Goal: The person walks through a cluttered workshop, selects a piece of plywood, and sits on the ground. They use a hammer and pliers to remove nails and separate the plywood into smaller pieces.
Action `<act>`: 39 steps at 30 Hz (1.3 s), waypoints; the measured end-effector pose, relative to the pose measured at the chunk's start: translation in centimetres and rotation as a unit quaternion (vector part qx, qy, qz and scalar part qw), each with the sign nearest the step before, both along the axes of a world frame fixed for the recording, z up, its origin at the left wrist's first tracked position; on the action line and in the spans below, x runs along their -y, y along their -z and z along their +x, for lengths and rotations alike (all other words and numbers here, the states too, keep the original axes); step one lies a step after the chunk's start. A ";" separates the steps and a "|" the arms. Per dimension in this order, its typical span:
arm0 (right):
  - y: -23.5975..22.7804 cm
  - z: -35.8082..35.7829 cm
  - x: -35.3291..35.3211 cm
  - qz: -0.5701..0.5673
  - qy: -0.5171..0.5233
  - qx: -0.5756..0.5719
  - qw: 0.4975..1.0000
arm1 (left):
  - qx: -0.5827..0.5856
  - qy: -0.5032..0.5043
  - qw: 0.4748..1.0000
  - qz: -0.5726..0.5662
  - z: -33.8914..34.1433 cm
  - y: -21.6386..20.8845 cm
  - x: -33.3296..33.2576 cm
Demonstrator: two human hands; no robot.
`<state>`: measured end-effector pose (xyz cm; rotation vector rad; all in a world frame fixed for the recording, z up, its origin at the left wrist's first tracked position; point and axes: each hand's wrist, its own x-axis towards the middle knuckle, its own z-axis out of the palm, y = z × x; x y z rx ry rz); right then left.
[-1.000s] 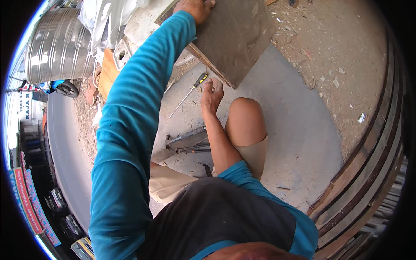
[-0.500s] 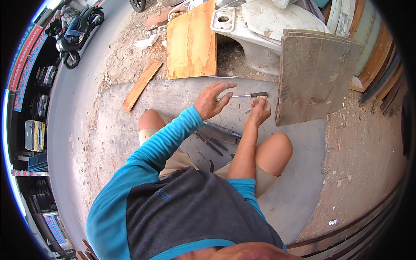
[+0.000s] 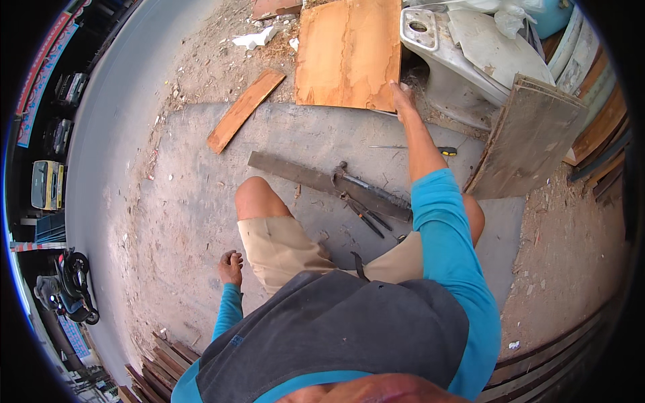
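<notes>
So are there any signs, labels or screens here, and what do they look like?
Banner sign: far left rim, beside the road, a long curved strip, red with a blue edge.
Second banner: lower left, behind the parked motorbike, small and blue.
No packages, labels or screens show near the hands.

The person wears a bright teal long-sleeved shirt under a dark grey vest, with beige shorts (knees bare).

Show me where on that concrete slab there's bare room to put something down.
Bare concrete lies between the loose orange wooden plank and the long dark grey board, below the large plywood sheet. More lies beside the left hand. It is crowded by the dark pliers and near the right hand.
</notes>
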<state>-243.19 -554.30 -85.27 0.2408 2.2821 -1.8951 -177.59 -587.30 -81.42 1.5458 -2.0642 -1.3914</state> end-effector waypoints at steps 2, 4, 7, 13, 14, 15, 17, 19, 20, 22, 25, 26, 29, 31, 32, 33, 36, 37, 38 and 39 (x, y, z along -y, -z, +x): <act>-4.8 1.8 1.4 -0.019 -0.054 0.067 0.996 | 0.055 0.011 0.998 0.025 5.1 1.7 -2.1; -5.0 0.0 1.6 -0.004 -0.023 0.013 1.000 | 0.094 0.028 0.994 0.051 7.9 3.6 -4.0; -5.1 0.3 2.4 -0.144 -0.049 0.044 0.987 | 0.159 0.070 0.983 0.067 8.6 3.2 -6.4; -11.3 2.1 8.1 -0.215 -0.071 0.002 0.974 | 0.081 0.019 0.996 0.040 7.0 4.8 -3.1; -12.4 2.9 9.2 -0.186 -0.074 -0.018 0.980 | -0.001 -0.030 0.999 0.025 5.5 4.5 -1.5; -13.7 3.8 11.0 -0.159 -0.081 -0.038 0.983 | -0.083 -0.082 0.993 0.008 3.6 4.1 0.1; -16.6 6.3 14.1 -0.141 -0.080 -0.078 0.984 | -0.200 -0.141 0.965 -0.094 -2.7 0.5 3.5; -17.3 9.6 15.3 -0.137 -0.068 -0.100 0.983 | -0.307 -0.124 0.939 -0.097 -11.8 -6.4 3.2; -17.2 11.1 15.7 -0.132 -0.066 -0.109 0.983 | -0.364 -0.103 0.924 -0.051 -16.2 -10.3 1.5; -17.8 13.4 16.2 -0.129 -0.045 -0.120 0.983 | -0.388 -0.021 0.900 0.195 -22.0 -13.1 -1.5; -17.8 17.9 16.9 -0.183 -0.025 -0.094 0.978 | -0.309 0.076 0.800 0.508 -27.4 -10.9 -6.4; -17.7 19.4 16.4 -0.203 -0.030 -0.072 0.976 | -0.307 0.038 0.744 0.592 -28.9 -9.7 -7.9; -17.0 23.4 15.6 -0.232 -0.039 -0.040 0.971 | -0.405 -0.014 0.621 0.670 -31.4 -6.7 -10.6; -15.2 25.7 14.5 -0.210 -0.041 -0.047 0.976 | -0.530 0.008 0.576 0.622 -32.2 -6.4 -11.8; -15.2 26.9 14.3 -0.200 -0.040 -0.038 0.978 | -0.530 -0.011 0.578 0.620 -32.1 -5.6 -11.8; -15.2 28.0 14.2 -0.191 -0.039 -0.028 0.980 | -0.530 -0.029 0.580 0.617 -31.9 -4.4 -11.8; -16.0 29.0 13.4 -0.187 -0.027 -0.002 0.982 | -0.512 -0.065 0.597 0.614 -31.4 -2.9 -12.0; -16.3 29.1 12.9 -0.188 -0.017 0.005 0.982 | -0.506 -0.069 0.605 0.611 -31.5 -2.5 -12.2; -15.9 28.8 12.4 -0.165 -0.024 0.002 0.986 | -0.499 -0.072 0.613 0.608 -31.7 -2.1 -12.3; -14.9 28.5 11.8 -0.143 -0.031 -0.001 0.989 | -0.499 -0.082 0.601 0.618 -31.9 -1.8 -11.9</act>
